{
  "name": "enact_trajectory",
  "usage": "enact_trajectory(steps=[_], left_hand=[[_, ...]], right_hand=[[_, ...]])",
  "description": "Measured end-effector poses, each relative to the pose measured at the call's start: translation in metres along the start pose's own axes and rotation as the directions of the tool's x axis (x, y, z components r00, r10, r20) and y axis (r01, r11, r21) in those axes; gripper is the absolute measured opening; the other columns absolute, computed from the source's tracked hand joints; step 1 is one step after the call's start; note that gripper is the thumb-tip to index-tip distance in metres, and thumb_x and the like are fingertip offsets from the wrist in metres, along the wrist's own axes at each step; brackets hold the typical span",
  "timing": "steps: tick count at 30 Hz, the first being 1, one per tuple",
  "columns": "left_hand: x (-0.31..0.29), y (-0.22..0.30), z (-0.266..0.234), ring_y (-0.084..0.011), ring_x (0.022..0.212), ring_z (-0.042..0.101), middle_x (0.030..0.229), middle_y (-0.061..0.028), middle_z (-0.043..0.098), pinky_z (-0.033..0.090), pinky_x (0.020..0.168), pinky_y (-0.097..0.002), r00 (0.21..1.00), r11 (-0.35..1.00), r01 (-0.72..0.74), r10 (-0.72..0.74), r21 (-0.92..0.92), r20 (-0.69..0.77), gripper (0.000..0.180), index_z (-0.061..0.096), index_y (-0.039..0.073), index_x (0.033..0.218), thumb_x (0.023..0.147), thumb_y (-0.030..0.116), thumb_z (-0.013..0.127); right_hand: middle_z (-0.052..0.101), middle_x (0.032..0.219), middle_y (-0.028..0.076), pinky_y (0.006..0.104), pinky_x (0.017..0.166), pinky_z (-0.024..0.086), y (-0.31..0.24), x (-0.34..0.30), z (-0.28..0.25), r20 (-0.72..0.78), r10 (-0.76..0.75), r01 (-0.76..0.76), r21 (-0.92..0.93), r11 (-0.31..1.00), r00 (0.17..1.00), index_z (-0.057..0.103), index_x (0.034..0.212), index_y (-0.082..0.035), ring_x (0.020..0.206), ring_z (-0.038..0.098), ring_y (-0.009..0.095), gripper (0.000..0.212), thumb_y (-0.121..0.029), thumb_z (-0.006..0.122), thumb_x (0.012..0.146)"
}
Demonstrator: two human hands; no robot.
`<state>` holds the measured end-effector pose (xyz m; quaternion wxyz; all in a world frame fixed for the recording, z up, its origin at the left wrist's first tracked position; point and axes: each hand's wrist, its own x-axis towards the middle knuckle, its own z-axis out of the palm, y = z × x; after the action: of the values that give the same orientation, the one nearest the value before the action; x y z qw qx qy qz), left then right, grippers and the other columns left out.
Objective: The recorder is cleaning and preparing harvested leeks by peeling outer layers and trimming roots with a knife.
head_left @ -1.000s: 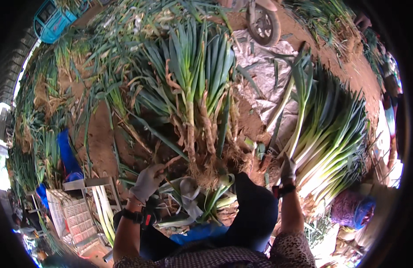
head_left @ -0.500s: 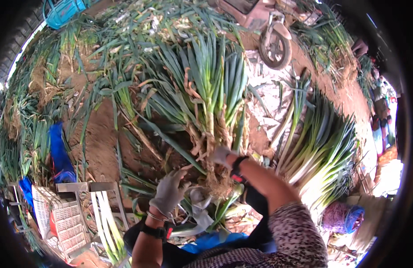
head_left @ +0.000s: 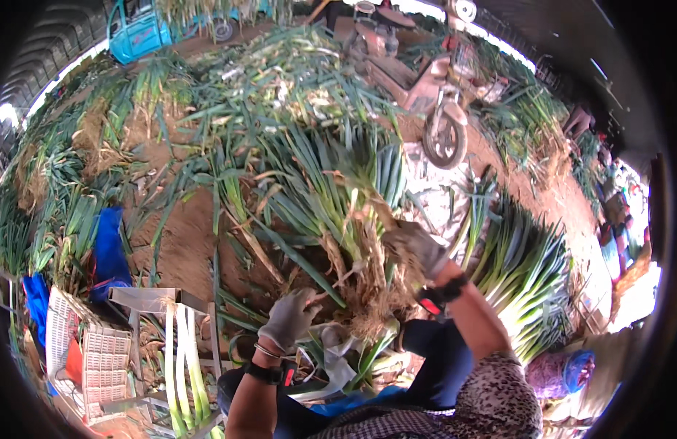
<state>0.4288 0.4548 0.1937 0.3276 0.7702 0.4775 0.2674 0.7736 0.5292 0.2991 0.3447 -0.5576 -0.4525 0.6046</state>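
A thick bunch of green onions (head_left: 320, 186) lies before me, its dark green leaves pointing away and its dry, soil-brown roots near my knees. At the bunch's right side my right hand (head_left: 417, 247), gloved in grey, is closed around the brown-skinned stalk of a green onion (head_left: 378, 208); roots hang below the hand, and motion blurs it. To the left of the roots hovers my left hand (head_left: 288, 319), also gloved, holding nothing, with its fingers loosely bent and apart. Both wrists wear black bands.
Peeled white-stemmed green onions (head_left: 525, 274) are piled at the right. A few stand by a metal frame (head_left: 159, 296) next to a white plastic crate (head_left: 104, 366). Beyond are leaf heaps, a parked scooter (head_left: 444, 135) and a blue vehicle (head_left: 139, 33). Purple twine (head_left: 561, 373) lies lower right.
My right hand has moved right and slightly up from the bunch's base, with a green onion in it. My left hand stays left of the roots. The view has tilted up, showing more background.
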Motion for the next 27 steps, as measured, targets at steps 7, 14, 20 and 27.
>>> enact_trajectory(steps=[7, 14, 20, 27], left_hand=[[-0.007, -0.014, 0.037, -0.0380, 0.091, 0.071, 0.097, -0.0188, 0.070, 0.055, 0.078, -0.0433, 1.000, 0.970, 0.010, -0.005, -0.243, 0.023, 0.023, 0.069, 0.005, 0.104, 0.094, 0.024, 0.073], [0.021, 0.085, 0.058, -0.0266, 0.111, 0.071, 0.123, -0.0137, 0.072, 0.057, 0.104, -0.0442, 0.940, -0.153, 0.327, -0.044, -0.932, 0.337, 0.046, 0.059, 0.003, 0.137, 0.106, 0.037, 0.062], [0.004, 0.087, 0.008, -0.0302, 0.113, 0.070, 0.128, -0.0098, 0.072, 0.056, 0.103, -0.0484, 0.971, -0.321, -0.157, -0.221, -0.934, -0.087, 0.046, 0.063, 0.007, 0.137, 0.104, 0.039, 0.065], [-0.070, 0.075, -0.065, -0.0299, 0.101, 0.073, 0.119, -0.0084, 0.074, 0.061, 0.090, -0.0496, 0.858, -0.084, -0.304, -0.458, -0.949, -0.234, 0.042, 0.065, 0.009, 0.133, 0.100, 0.033, 0.073]], right_hand=[[0.065, 0.074, 0.004, 0.0320, 0.056, 0.048, -0.118, -0.231, -0.012, 0.085, -0.110, 0.137, -0.504, 0.853, 0.990, 0.075, 0.103, -0.006, 0.059, 0.061, 0.017, 0.036, -0.035, 0.083, 0.083], [0.074, 0.085, 0.006, 0.0285, 0.062, 0.058, -0.110, -0.390, 0.017, 0.110, 0.064, -0.007, -0.457, 0.889, 0.992, 0.061, 0.139, 0.001, 0.067, 0.070, 0.013, 0.067, -0.018, 0.087, 0.080], [0.073, 0.106, 0.013, 0.0278, 0.078, 0.057, -0.039, -0.399, 0.020, 0.382, 0.051, 0.203, -0.593, 0.780, 0.923, 0.036, 0.158, 0.004, 0.086, 0.072, 0.015, 0.092, -0.020, 0.087, 0.086], [0.066, 0.125, 0.017, 0.0361, 0.105, 0.050, 0.144, -0.237, 0.050, 0.462, -0.031, 0.356, -0.637, 0.683, 0.886, 0.055, 0.145, -0.002, 0.118, 0.062, 0.024, 0.066, -0.035, 0.081, 0.094]])
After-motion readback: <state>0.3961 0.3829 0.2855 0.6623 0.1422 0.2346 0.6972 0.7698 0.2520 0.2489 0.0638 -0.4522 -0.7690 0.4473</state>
